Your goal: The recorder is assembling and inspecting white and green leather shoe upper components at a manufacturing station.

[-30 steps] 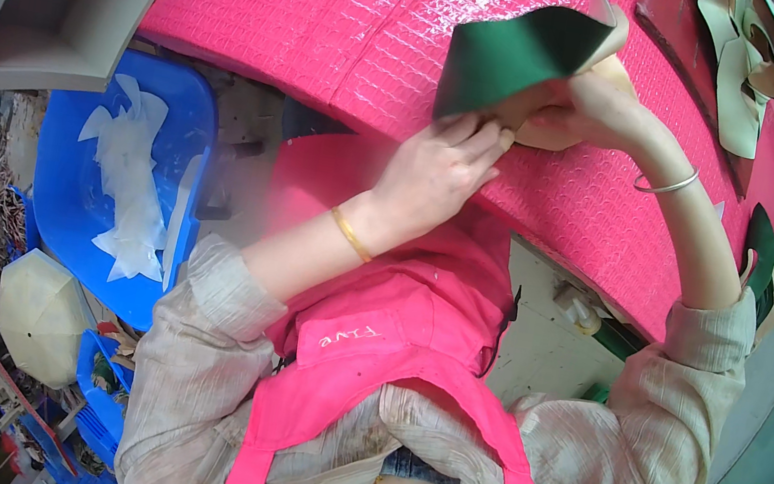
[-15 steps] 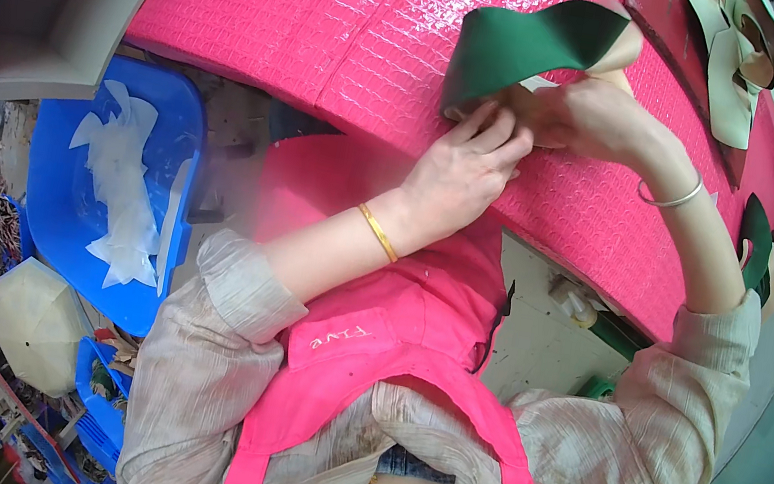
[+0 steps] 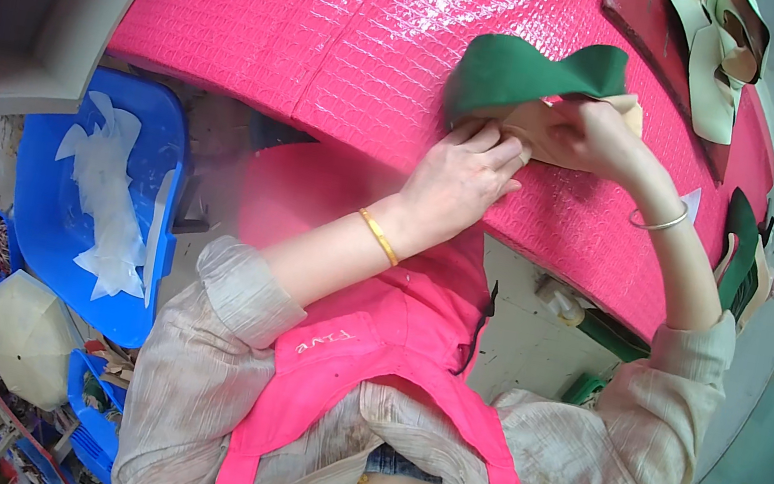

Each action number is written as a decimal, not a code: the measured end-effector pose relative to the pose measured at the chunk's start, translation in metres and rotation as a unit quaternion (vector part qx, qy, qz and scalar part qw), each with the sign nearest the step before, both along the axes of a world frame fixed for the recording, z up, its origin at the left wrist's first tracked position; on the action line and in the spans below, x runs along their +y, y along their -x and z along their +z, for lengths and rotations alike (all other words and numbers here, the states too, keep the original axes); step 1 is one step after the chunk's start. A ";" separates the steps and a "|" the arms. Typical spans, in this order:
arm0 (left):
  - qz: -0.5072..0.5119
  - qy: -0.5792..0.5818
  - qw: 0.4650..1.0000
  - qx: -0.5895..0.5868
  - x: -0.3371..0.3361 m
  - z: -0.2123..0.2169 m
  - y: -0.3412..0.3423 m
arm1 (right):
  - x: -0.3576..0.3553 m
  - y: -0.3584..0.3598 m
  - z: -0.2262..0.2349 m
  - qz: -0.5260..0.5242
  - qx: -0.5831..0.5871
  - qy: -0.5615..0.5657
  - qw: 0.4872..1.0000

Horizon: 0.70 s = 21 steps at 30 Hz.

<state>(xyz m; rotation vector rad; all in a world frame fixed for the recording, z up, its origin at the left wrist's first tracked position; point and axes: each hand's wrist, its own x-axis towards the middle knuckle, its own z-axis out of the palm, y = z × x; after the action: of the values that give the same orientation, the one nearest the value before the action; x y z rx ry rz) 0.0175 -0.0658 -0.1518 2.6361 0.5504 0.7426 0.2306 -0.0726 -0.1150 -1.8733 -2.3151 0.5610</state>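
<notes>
A curved green piece of material (image 3: 535, 75) with a tan underside is held just above the pink bubble-textured table (image 3: 341, 22), near its front edge. The left hand (image 3: 463, 178) presses on the tan lower edge, fingers curled down against it, a gold bangle (image 3: 378, 237) on the wrist. The right hand (image 3: 592, 133) is closed on the piece from the other side, pinching its tan part; a silver bangle (image 3: 658, 222) circles that wrist. At the table's far right corner lies a pile of pale cut pieces (image 3: 717, 41) on a dark board. Another green piece (image 3: 740, 252) lies at the right edge. Below the table on the left stands a blue bin (image 3: 41, 218) holding white scraps (image 3: 115, 199).
</notes>
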 end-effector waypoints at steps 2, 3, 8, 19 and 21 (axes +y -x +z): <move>0.001 -0.027 0.999 0.020 -0.002 -0.003 -0.002 | 0.001 0.037 0.034 0.040 -0.152 0.067 0.985; 0.003 -0.053 0.998 0.043 -0.002 -0.005 -0.003 | 0.005 0.037 0.033 0.077 -0.132 0.070 0.986; 0.001 -0.064 0.998 -0.005 -0.002 -0.006 -0.004 | 0.000 0.002 0.034 -0.086 -0.091 0.133 0.983; -0.027 0.042 0.998 0.039 0.001 0.007 -0.003 | -0.011 -0.001 0.012 -0.072 -0.014 0.067 0.995; -0.020 0.036 0.996 0.074 0.000 0.010 -0.011 | -0.011 0.010 0.020 -0.047 -0.105 0.095 0.989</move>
<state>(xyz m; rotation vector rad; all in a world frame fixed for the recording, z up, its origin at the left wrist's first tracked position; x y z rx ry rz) 0.0289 -0.0662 -0.1416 2.6395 0.5513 0.5093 0.2202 -0.0839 -0.0947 -2.2151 -2.3551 0.6194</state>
